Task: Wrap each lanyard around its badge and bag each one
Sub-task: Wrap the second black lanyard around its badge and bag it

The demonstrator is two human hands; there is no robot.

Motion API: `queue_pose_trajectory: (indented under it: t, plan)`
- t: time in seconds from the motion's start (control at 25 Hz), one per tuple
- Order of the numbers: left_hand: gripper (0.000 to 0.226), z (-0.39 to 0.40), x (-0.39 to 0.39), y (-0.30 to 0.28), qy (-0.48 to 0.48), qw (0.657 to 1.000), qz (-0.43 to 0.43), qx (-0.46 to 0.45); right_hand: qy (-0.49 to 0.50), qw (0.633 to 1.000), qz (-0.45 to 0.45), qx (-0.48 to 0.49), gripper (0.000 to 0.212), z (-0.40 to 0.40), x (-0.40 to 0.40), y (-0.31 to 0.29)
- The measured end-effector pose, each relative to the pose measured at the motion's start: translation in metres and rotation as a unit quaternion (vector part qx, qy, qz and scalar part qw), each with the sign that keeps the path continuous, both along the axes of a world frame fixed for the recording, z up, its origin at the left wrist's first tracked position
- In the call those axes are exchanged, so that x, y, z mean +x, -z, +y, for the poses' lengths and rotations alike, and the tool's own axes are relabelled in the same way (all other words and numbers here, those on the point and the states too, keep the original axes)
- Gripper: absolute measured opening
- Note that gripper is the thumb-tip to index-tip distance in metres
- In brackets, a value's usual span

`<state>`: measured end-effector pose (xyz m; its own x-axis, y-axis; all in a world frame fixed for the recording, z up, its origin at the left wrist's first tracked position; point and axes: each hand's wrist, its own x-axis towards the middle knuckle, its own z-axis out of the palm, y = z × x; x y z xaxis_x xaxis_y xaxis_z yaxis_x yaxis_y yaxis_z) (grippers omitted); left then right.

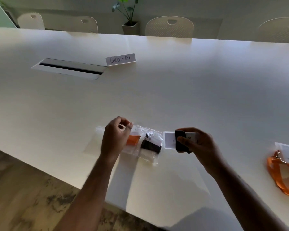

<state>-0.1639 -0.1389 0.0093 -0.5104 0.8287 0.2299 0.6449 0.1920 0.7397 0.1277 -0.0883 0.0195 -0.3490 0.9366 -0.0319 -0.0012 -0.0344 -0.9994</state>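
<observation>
At the long white tabletop (pixel 157 90), w/ the clear plastic bags (pixel 145 147) as landmark: the right hand (pixel 197 144), just right of the bags, grips a white rectangular badge wound w/ a black lanyard (pixel 180 141), held off the surface. The left hand (pixel 114 135) hovers over the bags' left edge, fingers curled w/ thumb near fingertips; whether it pinches plastic can't be told. Two bagged bundles, one orange (pixel 133 140), one black (pixel 150 145), lie inside. Well right of the bags sits an unwrapped orange-lanyard badge (pixel 284 165). Likely next: lift a free bag mouth open, keep the thumb on the wrap so it doesn't unwind, slide the badge in short edge first.
</observation>
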Motion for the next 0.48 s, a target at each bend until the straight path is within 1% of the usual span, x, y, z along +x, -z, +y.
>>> queue_pose_trajectory:
  t: [0.08,0.2,0.32,0.48]
  plan:
    - [0.012,-0.006,-0.032,0.012,-0.039,0.995,0.086,-0.011,-0.001,1.000,-0.002,0.002,0.018,-0.001,-0.003,0.002]
    - [0.019,-0.019,-0.062,0.025,-0.068,0.984,0.154,-0.061,0.003,1.000,0.001,-0.003,0.017,0.000,-0.005,0.006]
    - [0.033,-0.029,-0.068,0.035,-0.068,0.977,0.173,-0.107,0.009,1.000,0.004,-0.006,0.018,0.001,-0.006,0.008]
    - [0.042,-0.034,-0.067,0.041,-0.057,0.977,0.175,-0.107,0.010,1.000,0.006,-0.008,0.016,0.002,-0.009,0.010]
